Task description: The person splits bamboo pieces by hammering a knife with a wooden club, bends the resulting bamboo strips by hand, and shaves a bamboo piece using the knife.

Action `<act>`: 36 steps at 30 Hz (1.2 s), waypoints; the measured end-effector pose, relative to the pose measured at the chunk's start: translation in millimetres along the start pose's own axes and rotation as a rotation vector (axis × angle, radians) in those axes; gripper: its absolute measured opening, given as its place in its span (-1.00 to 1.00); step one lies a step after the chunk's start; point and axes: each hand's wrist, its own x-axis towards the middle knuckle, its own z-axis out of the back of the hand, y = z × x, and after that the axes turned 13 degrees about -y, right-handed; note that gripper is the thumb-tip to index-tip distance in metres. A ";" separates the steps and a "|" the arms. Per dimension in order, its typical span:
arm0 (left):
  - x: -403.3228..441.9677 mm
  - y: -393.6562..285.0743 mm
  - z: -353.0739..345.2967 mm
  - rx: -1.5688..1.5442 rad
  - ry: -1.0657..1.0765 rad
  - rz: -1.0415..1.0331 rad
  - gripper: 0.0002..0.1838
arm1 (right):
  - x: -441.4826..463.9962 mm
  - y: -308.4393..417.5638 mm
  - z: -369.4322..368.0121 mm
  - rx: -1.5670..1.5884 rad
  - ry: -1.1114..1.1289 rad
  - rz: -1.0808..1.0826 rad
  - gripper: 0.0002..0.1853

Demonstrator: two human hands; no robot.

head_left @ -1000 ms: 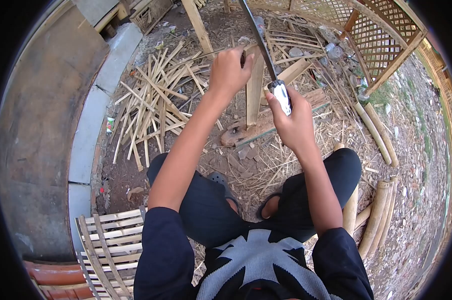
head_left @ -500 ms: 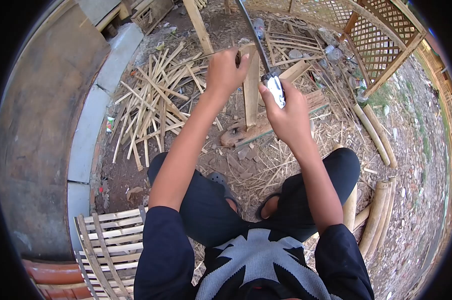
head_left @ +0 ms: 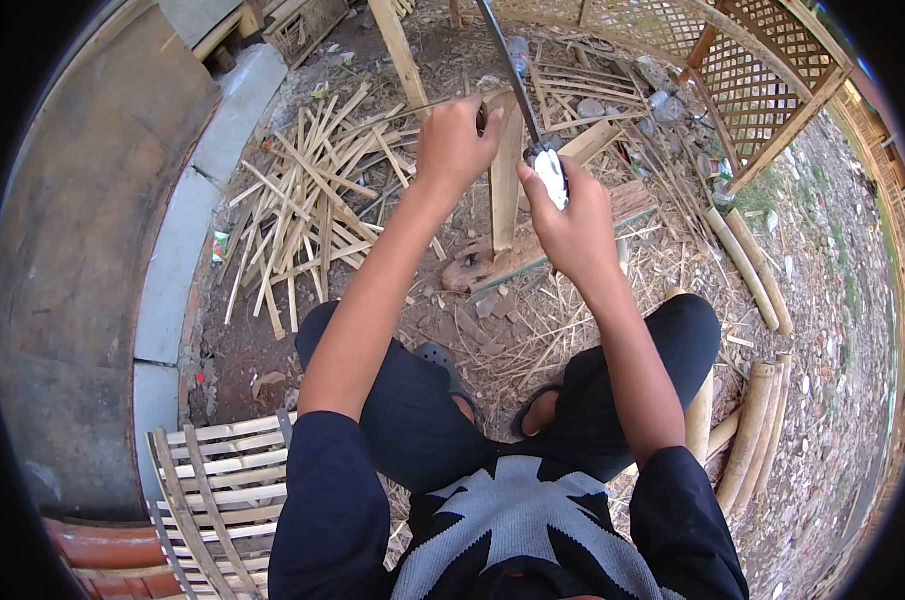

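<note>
My right hand (head_left: 577,220) is wrapped round the white handle of a long saw-like blade (head_left: 512,75), which points up and away from me. Left of it, my left hand (head_left: 457,145) is closed at the top of an upright wooden board (head_left: 505,180), on a thin strip (head_left: 397,115) that runs out to the left. The blade passes close beside the board's top; whether they touch is unclear. The board's foot stands on a weathered wood block (head_left: 492,268) on the ground.
A pile of split strips (head_left: 312,200) lies to the left. Bamboo poles (head_left: 747,435) lie at the right, near my knee. A slatted bamboo piece (head_left: 222,490) is at the lower left. A lattice panel (head_left: 762,90) stands at the upper right.
My right hand and the blade have shifted a little to the left, nearer my left hand. My left hand has stayed almost in place.
</note>
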 end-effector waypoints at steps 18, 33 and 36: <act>1.9 -2.9 1.1 0.001 0.051 0.037 -0.68 | 0.1 -8.9 -11.9 -0.057 -0.033 0.009 -0.66; -1.5 -1.2 2.2 0.020 0.021 0.021 -0.67 | 1.0 -8.0 -13.4 0.155 0.001 -0.141 -0.65; -2.3 0.4 2.5 0.011 0.023 0.043 -0.67 | 1.7 2.2 -9.0 0.131 -0.033 -0.088 -0.66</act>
